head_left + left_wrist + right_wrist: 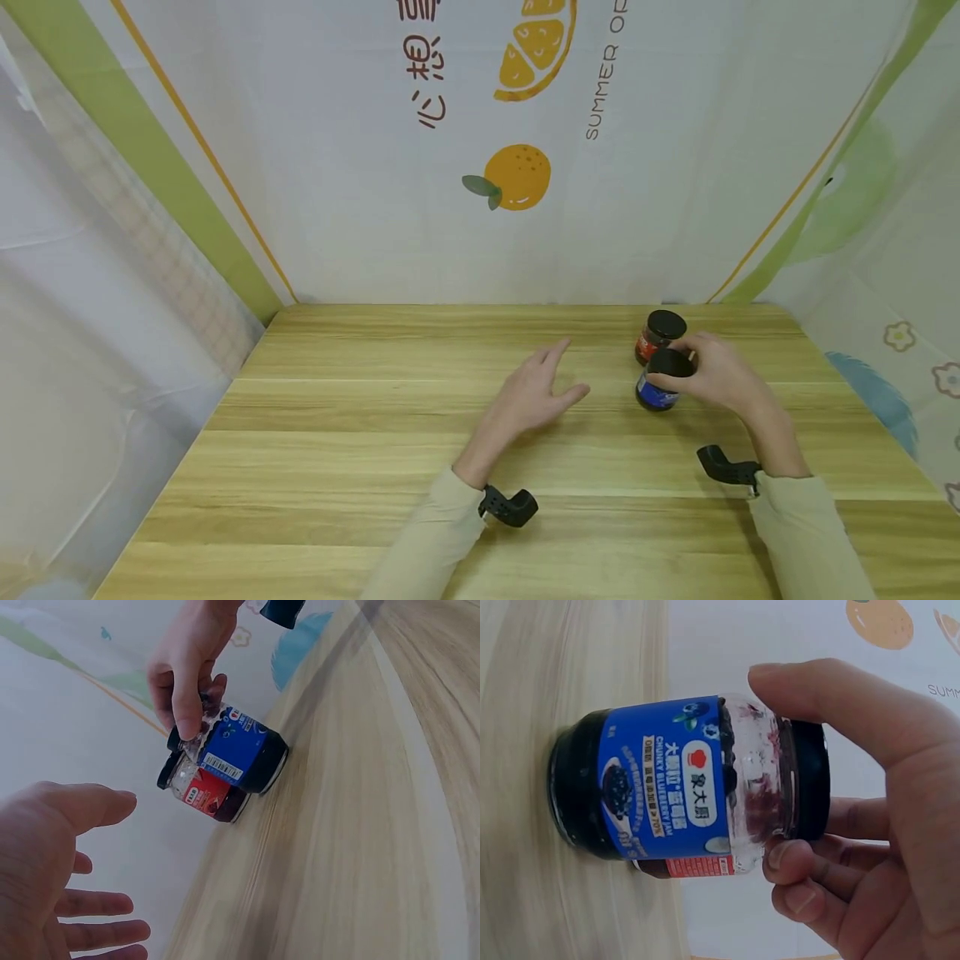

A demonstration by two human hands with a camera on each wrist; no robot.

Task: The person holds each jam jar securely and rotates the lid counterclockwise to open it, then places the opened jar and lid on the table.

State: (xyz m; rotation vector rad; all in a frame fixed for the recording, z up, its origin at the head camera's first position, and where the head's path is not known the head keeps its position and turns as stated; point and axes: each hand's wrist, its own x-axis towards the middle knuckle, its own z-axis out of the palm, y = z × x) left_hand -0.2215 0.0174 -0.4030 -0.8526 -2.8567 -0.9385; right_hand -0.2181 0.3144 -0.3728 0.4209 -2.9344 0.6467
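Observation:
My right hand (726, 377) grips a blueberry jam jar (667, 780) around its neck and black lid. This jar has a blue label and dark contents, and in the left wrist view it is upright with its base at the tabletop. Close behind it stands a second jam jar (647, 345) with a red label and a black lid, partly hidden by the first in the right wrist view. My left hand (528, 396) is held over the table to the left of both jars, fingers extended and thumb spread apart, holding nothing.
The wooden table (337, 467) has light and dark grain. A white printed cloth (360, 225) hangs behind its back edge, and more cloth hangs at the left and right sides. Each wrist wears a black camera mount (510, 507).

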